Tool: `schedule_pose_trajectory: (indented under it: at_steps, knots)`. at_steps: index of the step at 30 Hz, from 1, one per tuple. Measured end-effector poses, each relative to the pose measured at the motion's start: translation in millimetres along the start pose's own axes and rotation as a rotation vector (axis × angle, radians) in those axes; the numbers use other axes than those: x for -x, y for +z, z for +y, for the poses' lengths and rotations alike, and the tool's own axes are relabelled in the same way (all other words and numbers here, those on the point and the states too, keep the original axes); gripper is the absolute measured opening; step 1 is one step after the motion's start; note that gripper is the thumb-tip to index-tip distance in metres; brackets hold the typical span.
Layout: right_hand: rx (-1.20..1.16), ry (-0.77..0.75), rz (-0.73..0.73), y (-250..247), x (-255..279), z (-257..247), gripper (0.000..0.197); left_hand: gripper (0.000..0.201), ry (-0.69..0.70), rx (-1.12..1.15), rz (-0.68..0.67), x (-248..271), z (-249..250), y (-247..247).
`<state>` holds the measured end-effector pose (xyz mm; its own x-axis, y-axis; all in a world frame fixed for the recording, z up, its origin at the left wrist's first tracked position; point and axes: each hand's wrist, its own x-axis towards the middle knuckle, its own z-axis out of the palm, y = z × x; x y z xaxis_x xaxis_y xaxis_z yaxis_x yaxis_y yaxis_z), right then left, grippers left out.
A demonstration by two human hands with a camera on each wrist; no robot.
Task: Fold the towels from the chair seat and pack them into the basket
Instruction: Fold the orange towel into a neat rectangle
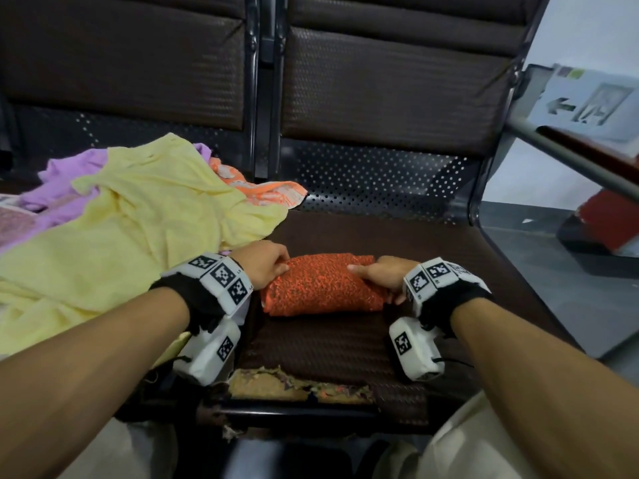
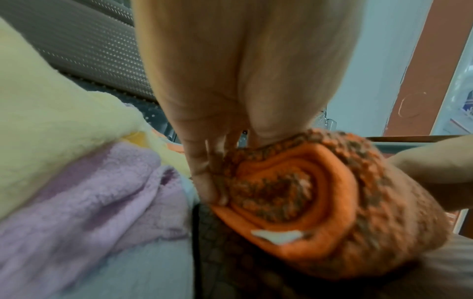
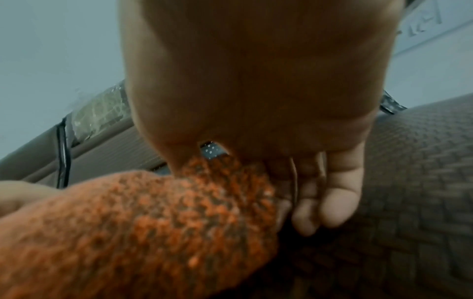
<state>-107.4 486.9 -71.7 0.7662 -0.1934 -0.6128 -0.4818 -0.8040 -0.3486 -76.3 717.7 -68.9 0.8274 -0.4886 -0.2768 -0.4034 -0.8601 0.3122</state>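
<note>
A rolled orange speckled towel (image 1: pixel 321 283) lies across the dark chair seat (image 1: pixel 432 257) in front of me. My left hand (image 1: pixel 268 267) grips its left end, fingers curled into the spiral of layers (image 2: pixel 279 192). My right hand (image 1: pixel 375 274) holds the right end, thumb on top and fingers (image 3: pixel 320 204) curled under the roll (image 3: pixel 143 222). A loose heap of towels lies on the neighbouring seat to the left: a big yellow one (image 1: pixel 138 229), a purple one (image 1: pixel 65 181) and an orange patterned one (image 1: pixel 266 191). No basket shows in any view.
The seat's front edge is torn, with foam showing (image 1: pixel 301 383). Padded backrests (image 1: pixel 397 84) rise behind both seats. A metal armrest (image 1: pixel 484 188) bounds the seat on the right, with a handrail (image 1: pixel 570 164) and grey floor beyond.
</note>
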Motion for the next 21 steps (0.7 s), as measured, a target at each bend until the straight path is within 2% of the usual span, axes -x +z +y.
schedule_pose_trajectory:
  at_steps: [4,7,8,10,11,12,13,16,18,21]
  knots:
    - [-0.308,-0.044,-0.052,-0.1,16.4,-5.3,0.052,0.033,0.035,-0.028,-0.09,17.4,4.8,-4.2]
    - [-0.426,-0.225,-0.128,-4.1,37.2,-9.8,0.049,0.058,0.055,0.002,-0.091,30.8,12.0,-5.5]
    - [-0.412,-0.31,-0.118,-5.8,45.5,-12.0,0.047,0.073,0.058,0.052,-0.075,34.0,15.0,-6.4]
    - [-0.387,-0.487,-0.033,-10.4,63.8,-18.1,0.039,0.108,0.078,0.292,-0.066,41.8,24.6,-11.7]
    - [-0.384,-0.579,0.002,-13.3,74.1,-21.8,0.034,0.12,0.109,0.445,-0.068,46.6,31.1,-14.9]
    - [-0.382,-0.665,0.029,-17.6,84.9,-25.1,0.033,0.121,0.146,0.574,-0.062,49.8,36.6,-17.5]
    - [-0.384,-0.729,0.05,-22.8,95.4,-27.3,0.033,0.109,0.179,0.672,-0.055,52.4,42.0,-20.1]
    - [-0.35,-0.831,0.166,-45.8,130.2,-22.7,0.038,0.05,0.212,0.816,-0.075,64.4,64.5,-29.4]
    - [-0.316,-0.872,0.261,-65.9,152.7,-12.7,0.037,0.038,0.219,0.806,-0.099,71.7,80.4,-37.8]
    - [-0.256,-0.916,0.4,-96.2,188.7,6.2,0.031,0.039,0.247,0.723,-0.05,80.3,111.0,-56.2]
